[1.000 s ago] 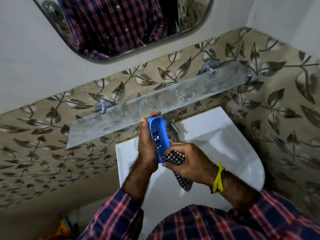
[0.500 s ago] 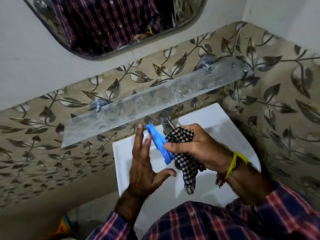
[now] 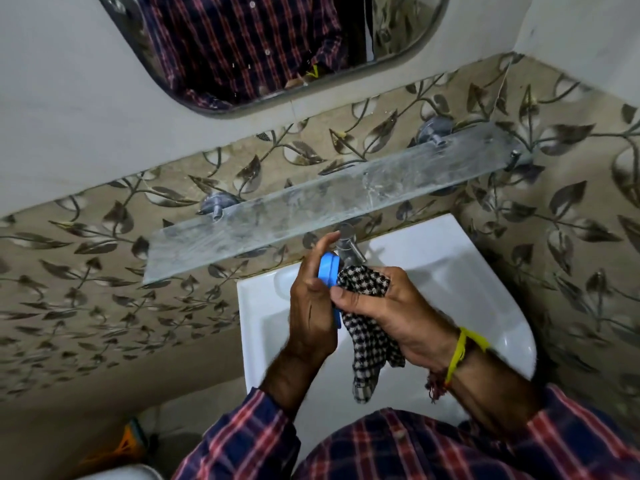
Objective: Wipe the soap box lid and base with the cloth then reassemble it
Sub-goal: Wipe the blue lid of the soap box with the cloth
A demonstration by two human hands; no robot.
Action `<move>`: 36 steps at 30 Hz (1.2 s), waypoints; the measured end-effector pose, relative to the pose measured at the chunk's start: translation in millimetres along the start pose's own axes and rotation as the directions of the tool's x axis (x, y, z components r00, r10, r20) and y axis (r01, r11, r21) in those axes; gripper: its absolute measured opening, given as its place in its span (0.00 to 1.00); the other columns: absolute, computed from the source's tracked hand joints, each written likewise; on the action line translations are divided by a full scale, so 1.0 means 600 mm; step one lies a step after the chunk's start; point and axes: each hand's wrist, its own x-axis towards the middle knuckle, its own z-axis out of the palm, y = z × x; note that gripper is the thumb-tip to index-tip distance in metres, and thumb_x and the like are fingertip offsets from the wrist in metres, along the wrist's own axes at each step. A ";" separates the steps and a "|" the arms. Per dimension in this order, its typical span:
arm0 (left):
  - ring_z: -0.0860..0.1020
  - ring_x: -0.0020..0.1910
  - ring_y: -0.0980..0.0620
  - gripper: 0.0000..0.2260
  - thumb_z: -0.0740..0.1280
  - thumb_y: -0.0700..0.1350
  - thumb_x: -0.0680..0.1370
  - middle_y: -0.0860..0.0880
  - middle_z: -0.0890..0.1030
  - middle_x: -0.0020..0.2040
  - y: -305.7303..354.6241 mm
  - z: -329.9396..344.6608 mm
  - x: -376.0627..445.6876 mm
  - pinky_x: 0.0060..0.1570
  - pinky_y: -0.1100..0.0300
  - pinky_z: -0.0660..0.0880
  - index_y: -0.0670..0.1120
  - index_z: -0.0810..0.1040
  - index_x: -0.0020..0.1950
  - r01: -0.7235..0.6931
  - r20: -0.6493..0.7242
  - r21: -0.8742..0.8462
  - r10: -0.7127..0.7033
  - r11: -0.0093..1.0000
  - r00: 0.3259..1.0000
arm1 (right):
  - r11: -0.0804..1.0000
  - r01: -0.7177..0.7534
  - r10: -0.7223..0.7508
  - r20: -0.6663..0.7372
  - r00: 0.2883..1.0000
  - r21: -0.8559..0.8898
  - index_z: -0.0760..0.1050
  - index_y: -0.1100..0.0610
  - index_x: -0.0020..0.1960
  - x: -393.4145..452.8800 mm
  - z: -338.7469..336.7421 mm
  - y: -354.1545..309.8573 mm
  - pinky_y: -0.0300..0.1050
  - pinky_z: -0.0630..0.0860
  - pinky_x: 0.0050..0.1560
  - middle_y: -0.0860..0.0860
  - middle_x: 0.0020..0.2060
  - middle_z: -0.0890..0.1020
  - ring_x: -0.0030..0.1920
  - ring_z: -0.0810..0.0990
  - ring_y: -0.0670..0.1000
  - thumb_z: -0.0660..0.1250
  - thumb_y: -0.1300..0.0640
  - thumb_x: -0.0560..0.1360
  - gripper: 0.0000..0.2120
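My left hand (image 3: 311, 299) grips a blue soap box piece (image 3: 328, 270) on edge above the white washbasin (image 3: 467, 289); only its top rim and a sliver lower down show past my fingers. My right hand (image 3: 391, 310) holds a black-and-white checked cloth (image 3: 367, 327) bunched against the blue piece's right side, thumb pressing near its lower edge. The cloth's tail hangs down over the basin. I cannot tell whether this piece is the lid or the base; no other blue part is in view.
A metal tap (image 3: 348, 245) stands just behind my hands. A scuffed glass shelf (image 3: 311, 209) on two metal brackets runs above the basin. A mirror (image 3: 270, 46) hangs higher up. Leaf-patterned tiles cover the walls. An orange object (image 3: 130, 441) lies at floor level, lower left.
My left hand, spread flat half a second ago, has closed round the blue piece again. My right hand with the cloth has come back against its right side.
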 end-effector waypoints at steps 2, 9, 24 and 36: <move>0.81 0.49 0.51 0.39 0.48 0.72 0.79 0.52 0.84 0.51 0.012 0.002 0.003 0.51 0.53 0.76 0.43 0.74 0.71 0.024 -0.006 -0.067 -0.024 0.997 1.000 | 0.999 0.034 -0.034 -0.022 0.999 -0.007 0.81 0.67 0.52 -0.002 0.006 0.004 0.53 0.80 0.53 0.67 0.49 0.84 0.48 0.83 0.58 0.72 0.63 0.74 0.10; 0.76 0.33 0.47 0.44 0.47 0.74 0.71 0.42 0.78 0.37 0.059 0.008 0.026 0.35 0.56 0.73 0.42 0.79 0.65 0.446 0.067 -0.497 -0.480 0.744 0.875 | 0.879 0.137 -0.129 0.048 0.990 -0.456 0.80 0.61 0.45 -0.010 0.004 0.019 0.46 0.80 0.42 0.55 0.39 0.85 0.41 0.84 0.51 0.73 0.59 0.73 0.05; 0.86 0.45 0.46 0.31 0.58 0.71 0.75 0.41 0.86 0.49 0.014 -0.004 0.001 0.52 0.51 0.82 0.48 0.88 0.52 0.626 0.078 -0.527 -0.701 0.574 0.709 | 0.604 0.123 -0.150 0.040 0.988 -0.787 0.77 0.55 0.42 -0.005 0.011 0.030 0.53 0.79 0.41 0.49 0.38 0.81 0.39 0.81 0.50 0.68 0.47 0.71 0.11; 0.82 0.60 0.43 0.33 0.53 0.70 0.78 0.41 0.82 0.65 -0.012 -0.017 -0.015 0.58 0.45 0.81 0.49 0.83 0.64 0.700 0.283 -0.627 -0.737 0.342 0.614 | 0.975 -0.213 0.197 -0.198 0.960 -0.063 0.79 0.66 0.55 0.003 -0.051 -0.058 0.57 0.83 0.45 0.62 0.48 0.85 0.48 0.85 0.61 0.69 0.71 0.73 0.11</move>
